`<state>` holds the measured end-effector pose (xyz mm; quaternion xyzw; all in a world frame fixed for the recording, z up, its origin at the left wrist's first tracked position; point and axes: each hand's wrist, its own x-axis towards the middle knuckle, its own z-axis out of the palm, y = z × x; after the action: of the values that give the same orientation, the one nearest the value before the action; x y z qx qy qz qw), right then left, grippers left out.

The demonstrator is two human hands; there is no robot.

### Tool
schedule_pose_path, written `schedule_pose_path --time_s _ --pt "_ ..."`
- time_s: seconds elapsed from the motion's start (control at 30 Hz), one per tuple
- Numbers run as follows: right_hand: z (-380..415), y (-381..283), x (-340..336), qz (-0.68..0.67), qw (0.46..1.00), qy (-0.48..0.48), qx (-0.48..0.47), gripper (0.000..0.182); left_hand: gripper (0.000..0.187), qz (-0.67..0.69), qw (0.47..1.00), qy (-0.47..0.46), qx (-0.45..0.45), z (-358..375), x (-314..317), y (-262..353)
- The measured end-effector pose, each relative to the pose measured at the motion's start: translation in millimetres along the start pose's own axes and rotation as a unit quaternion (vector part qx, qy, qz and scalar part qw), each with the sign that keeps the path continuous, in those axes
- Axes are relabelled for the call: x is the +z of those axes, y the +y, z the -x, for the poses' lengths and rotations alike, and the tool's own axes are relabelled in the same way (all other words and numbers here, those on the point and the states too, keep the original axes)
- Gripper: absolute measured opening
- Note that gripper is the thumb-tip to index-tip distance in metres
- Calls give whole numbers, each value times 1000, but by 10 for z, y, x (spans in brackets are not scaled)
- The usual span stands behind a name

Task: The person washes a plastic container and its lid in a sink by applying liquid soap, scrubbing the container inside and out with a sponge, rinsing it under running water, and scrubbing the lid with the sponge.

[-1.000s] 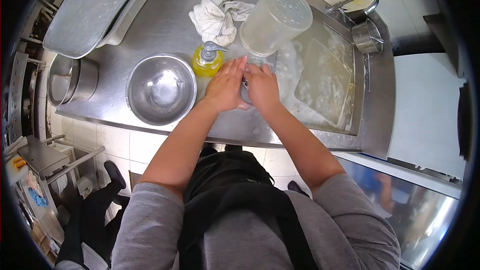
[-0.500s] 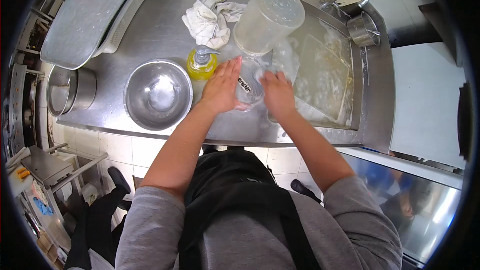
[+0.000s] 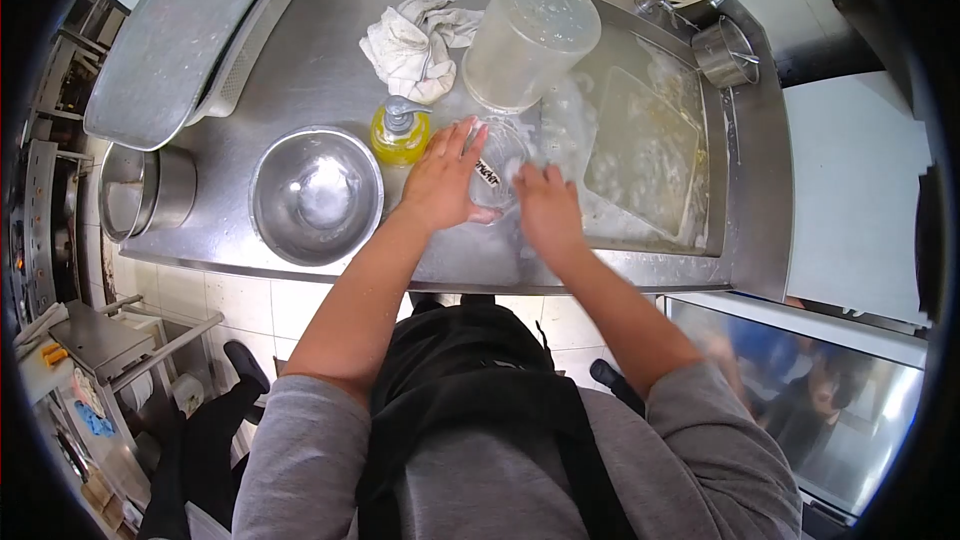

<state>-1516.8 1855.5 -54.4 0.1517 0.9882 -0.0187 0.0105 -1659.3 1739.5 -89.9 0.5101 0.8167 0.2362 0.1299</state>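
The small clear container [image 3: 497, 162] is lying half hidden between the 2 hands at the sink's [image 3: 735, 140] left edge, and its shape is hard to make out beyond a dark label strip. The right hand [image 3: 545, 205] is blurring slightly, so whether its fingers are closing on the container cannot be told. The left hand [image 3: 440, 180] is resting flat with fingers spread, cupping the container's side against the steel counter [image 3: 310, 70]. Both forearms are reaching forward from grey sleeves. Just beside the left hand, a yellow soap bottle [image 3: 399, 132] is standing upright, with a steel bowl [image 3: 316, 195] left of it. A large clear tub [image 3: 530, 38] is tilting behind the container, and a crumpled rag [image 3: 415, 35] is lying near it.
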Motion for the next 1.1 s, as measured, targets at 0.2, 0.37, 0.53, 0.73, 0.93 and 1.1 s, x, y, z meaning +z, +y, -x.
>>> schedule_pose_path --time_s 0.2,0.37,0.53,0.73,0.93,1.1 --pt "-255 26 38 -49 999 22 7 25 119 -51 998 -38 3 -18 -73 63" --pt "-625 608 137 -385 921 44 32 36 117 -147 986 -77 -14 -160 -166 300" --pt "-81 845 12 -564 770 82 286 37 111 -208 948 -210 116 -473 -340 431" --pt "298 539 10 -403 897 78 163 44 107 -236 933 -263 -66 -444 -349 719" --pt "420 111 46 -305 938 70 149 48 113 -212 925 -253 -187 -439 -329 807" --pt "369 117 270 -325 927 68 176 44 118 -197 929 -230 -212 -428 -319 842"
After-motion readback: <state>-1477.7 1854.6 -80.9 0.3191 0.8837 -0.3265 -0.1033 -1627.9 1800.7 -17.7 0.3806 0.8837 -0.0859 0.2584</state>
